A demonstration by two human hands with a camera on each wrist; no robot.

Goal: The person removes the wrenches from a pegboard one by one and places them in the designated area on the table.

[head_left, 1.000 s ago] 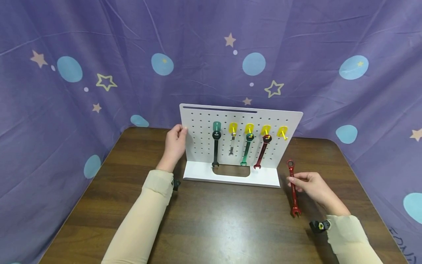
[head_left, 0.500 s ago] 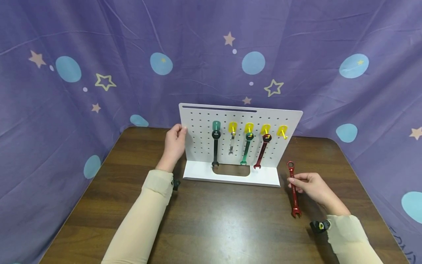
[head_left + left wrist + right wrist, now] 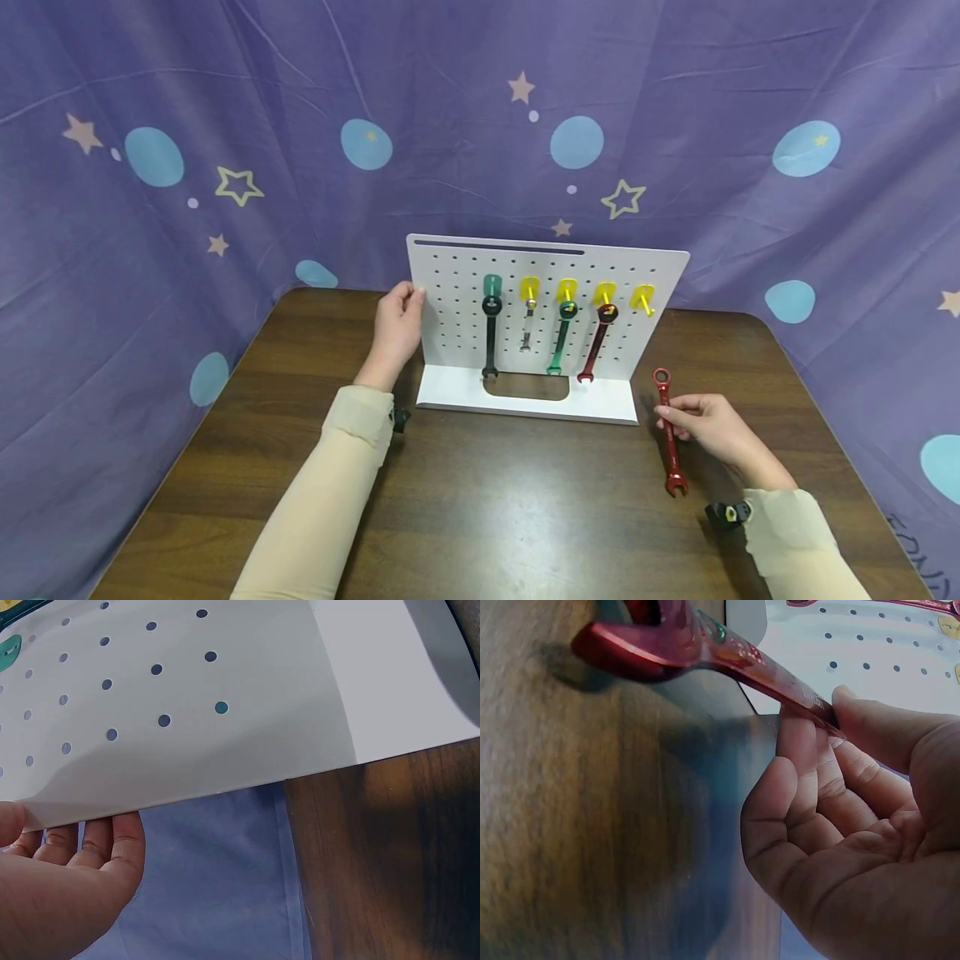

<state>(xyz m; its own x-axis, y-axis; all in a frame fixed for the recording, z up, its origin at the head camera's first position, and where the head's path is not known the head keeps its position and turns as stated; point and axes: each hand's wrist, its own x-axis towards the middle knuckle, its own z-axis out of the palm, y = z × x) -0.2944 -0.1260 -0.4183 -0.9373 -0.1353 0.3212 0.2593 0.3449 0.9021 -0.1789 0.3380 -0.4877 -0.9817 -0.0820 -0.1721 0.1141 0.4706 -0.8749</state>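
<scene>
My right hand (image 3: 708, 429) pinches a red combination wrench (image 3: 670, 446) between thumb and fingers, right of the pegboard. Its ring end points toward the back and its open end toward me. In the right wrist view the open jaw of the red wrench (image 3: 645, 652) looms close over the wood. My left hand (image 3: 399, 325) grips the left edge of a white pegboard (image 3: 457, 333), thumb in front and fingers behind, as the left wrist view shows. On its hooks hang a black wrench (image 3: 491, 342), a small silver wrench (image 3: 527, 329), a green wrench (image 3: 559, 343) and a dark red wrench (image 3: 596, 350).
The rightmost yellow hook (image 3: 642, 300) carries no wrench. The pegboard's base (image 3: 600, 404) has a cut-out and stands on a brown wooden table (image 3: 480, 500). A purple curtain (image 3: 465, 117) with stars and dots hangs behind and around the table.
The red wrench in my right hand has shifted very slightly toward me. My left hand keeps its grip on the pegboard's edge.
</scene>
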